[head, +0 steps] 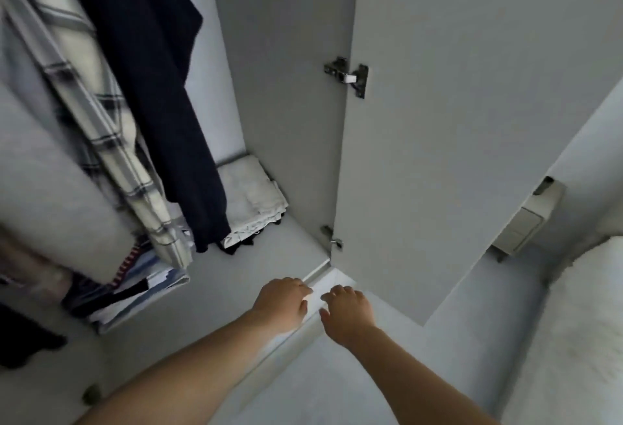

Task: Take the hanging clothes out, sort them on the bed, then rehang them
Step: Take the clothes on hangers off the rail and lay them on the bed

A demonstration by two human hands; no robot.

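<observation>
- Inside the open white wardrobe, a long dark navy garment (158, 87) hangs at the upper left, its cloth plain and unpatterned, its hem dropping almost to the wardrobe floor.
- Just left of it, and touching it, hangs a cream shirt checked with grey and dark lines (101, 114); the picture is blurred there, so its hanger cannot be made out.
- Further left a pale grey, softly blurred garment (50, 161) fills the edge of the view.
- The left hand (283, 301) reaches forward on a bare forearm, fingers loosely curled downward, gripping nothing, held over the front edge of the wardrobe floor.
- The right hand (347, 311) is just beside it, the two close but apart, its fingers likewise relaxed and bent, holding nothing.
- On the white wardrobe floor (296, 239) lies a folded white cloth (251, 195) resting on something dark, pushed into the back right corner.
- To the left, under the hanging clothes, sits a stack of folded striped and dark clothes (135, 293).
- The white wardrobe door (455, 121) stands open to the right, carried on an upper metal hinge (347, 75) and a lower metal hinge (332, 239).
- At the far right edge the white bed (580, 323) shows, with a pale floor (337, 384) between it and the wardrobe.
- A beige wall-mounted fitting (529, 219) is fixed to the wall beyond the door.
</observation>
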